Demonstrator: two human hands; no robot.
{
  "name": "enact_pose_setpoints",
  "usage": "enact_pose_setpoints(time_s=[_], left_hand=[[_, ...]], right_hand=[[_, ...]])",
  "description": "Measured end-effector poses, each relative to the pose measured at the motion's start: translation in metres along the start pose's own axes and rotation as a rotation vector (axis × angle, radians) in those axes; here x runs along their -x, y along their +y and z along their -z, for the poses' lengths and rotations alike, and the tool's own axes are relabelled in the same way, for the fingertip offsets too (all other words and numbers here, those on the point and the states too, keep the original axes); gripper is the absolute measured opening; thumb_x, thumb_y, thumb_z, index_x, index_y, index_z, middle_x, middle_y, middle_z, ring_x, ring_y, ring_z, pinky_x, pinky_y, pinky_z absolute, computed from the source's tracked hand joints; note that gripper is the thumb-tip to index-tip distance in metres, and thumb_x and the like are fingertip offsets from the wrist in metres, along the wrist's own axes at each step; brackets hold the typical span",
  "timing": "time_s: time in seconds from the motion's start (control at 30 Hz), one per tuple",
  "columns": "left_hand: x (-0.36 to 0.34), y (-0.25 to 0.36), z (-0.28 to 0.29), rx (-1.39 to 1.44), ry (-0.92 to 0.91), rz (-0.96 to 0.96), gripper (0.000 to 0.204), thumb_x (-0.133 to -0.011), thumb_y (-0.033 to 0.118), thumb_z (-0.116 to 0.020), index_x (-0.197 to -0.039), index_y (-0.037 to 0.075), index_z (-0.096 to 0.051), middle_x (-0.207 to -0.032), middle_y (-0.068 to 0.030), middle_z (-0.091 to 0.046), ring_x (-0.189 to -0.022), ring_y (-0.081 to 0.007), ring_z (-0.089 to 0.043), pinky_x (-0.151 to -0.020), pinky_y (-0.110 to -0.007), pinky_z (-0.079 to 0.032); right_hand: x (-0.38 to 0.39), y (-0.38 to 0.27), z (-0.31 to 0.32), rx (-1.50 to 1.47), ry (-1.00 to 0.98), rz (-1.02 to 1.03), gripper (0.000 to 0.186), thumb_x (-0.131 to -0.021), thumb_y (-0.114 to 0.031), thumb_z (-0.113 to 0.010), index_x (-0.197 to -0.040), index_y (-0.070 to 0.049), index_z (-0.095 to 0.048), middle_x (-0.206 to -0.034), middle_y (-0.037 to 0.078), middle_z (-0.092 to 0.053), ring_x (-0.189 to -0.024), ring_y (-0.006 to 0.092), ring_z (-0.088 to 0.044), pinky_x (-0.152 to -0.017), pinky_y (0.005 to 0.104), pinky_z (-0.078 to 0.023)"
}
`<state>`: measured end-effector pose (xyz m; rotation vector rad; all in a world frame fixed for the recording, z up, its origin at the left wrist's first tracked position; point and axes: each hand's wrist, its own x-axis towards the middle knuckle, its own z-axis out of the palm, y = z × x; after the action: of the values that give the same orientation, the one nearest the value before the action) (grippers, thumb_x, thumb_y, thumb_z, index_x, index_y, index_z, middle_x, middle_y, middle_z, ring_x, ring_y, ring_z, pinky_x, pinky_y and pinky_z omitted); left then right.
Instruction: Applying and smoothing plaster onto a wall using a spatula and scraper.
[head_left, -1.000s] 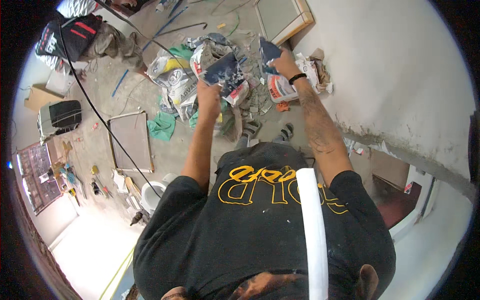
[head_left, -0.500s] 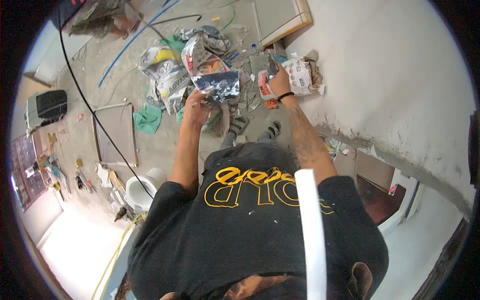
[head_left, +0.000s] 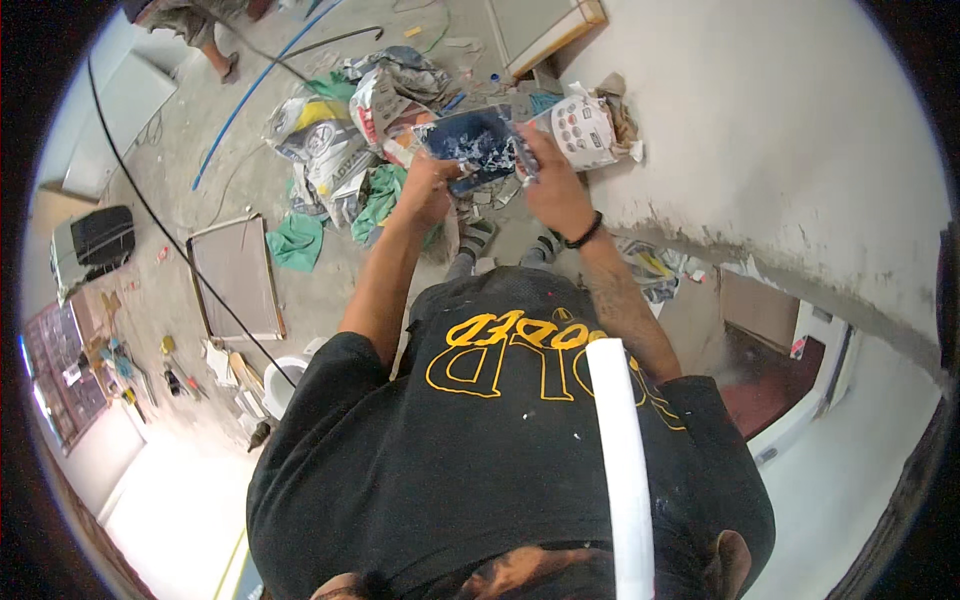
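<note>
1. Left hand (head_left: 430, 190): grasping the near edge of a dark flat plate (head_left: 470, 140), thumb on top. The plate lies just beyond this hand, its upper face smeared with white paste.
2. Right hand (head_left: 558, 190): grasping a narrow-looking blade (head_left: 526, 155), seen nearly edge-on, just left of the fingers. White residue shows on it.
3. Change: half a second ago, a gap separated the two tools. The right hand has since moved left, bringing the blade to the plate's right edge. Contact appears likely; the exact meeting line cannot be told.
4. Effect on the work: both tools now occupy one position in front of the body, so paste can be worked between them. Paste remains spread across the plate.
5. Surroundings, left of the left hand: a grey-and-yellow bag (head_left: 325, 145) and, farther off and nearer the body, a green cloth (head_left: 296, 241).
6. Surroundings, right of and beyond the right hand: a white printed bag (head_left: 583, 132) near the wall (head_left: 730, 120).
</note>
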<state>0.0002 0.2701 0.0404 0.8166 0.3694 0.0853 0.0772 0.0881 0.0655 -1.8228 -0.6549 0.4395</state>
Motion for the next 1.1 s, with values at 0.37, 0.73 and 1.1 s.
enact_pose_setpoints(time_s=[0.37,0.73,1.1], left_hand=[[-0.006,-0.020,-0.049,-0.148,0.127,-0.187,0.028,-0.067,-0.006,-0.050,-0.093,-0.002,-0.055,-0.080,-0.0049,-0.058,-0.066,-0.0147,-0.056,-0.055,-0.026,-0.044],[-0.035,-0.042,0.008,-0.720,0.140,-0.397,0.017,-0.063,-0.005,-0.052,-0.077,0.003,-0.058,-0.072,-0.0090,-0.058,-0.063,-0.0229,-0.054,-0.061,-0.033,-0.042],[-0.037,-0.016,0.010,-1.120,0.090,-0.457,0.043,-0.060,-0.010,-0.041,-0.101,-0.001,-0.050,-0.093,-0.0081,-0.060,-0.080,-0.0209,-0.059,-0.073,-0.029,-0.046]], right_hand=[[0.012,-0.020,-0.036,0.417,0.130,0.066,0.053,-0.063,0.006,-0.048,-0.116,0.000,-0.041,-0.111,0.021,-0.044,-0.102,0.0408,-0.045,-0.084,0.0433,-0.039],[-0.009,-0.018,-0.031,0.371,0.025,0.082,0.043,-0.070,-0.004,-0.050,-0.113,-0.002,-0.043,-0.112,0.021,-0.046,-0.103,0.0385,-0.046,-0.085,0.0438,-0.040],[-0.043,0.107,0.037,-0.034,0.104,-0.083,0.018,-0.070,-0.016,-0.060,-0.075,0.001,-0.064,-0.083,0.019,-0.062,-0.083,0.0295,-0.059,-0.075,0.0403,-0.046]])
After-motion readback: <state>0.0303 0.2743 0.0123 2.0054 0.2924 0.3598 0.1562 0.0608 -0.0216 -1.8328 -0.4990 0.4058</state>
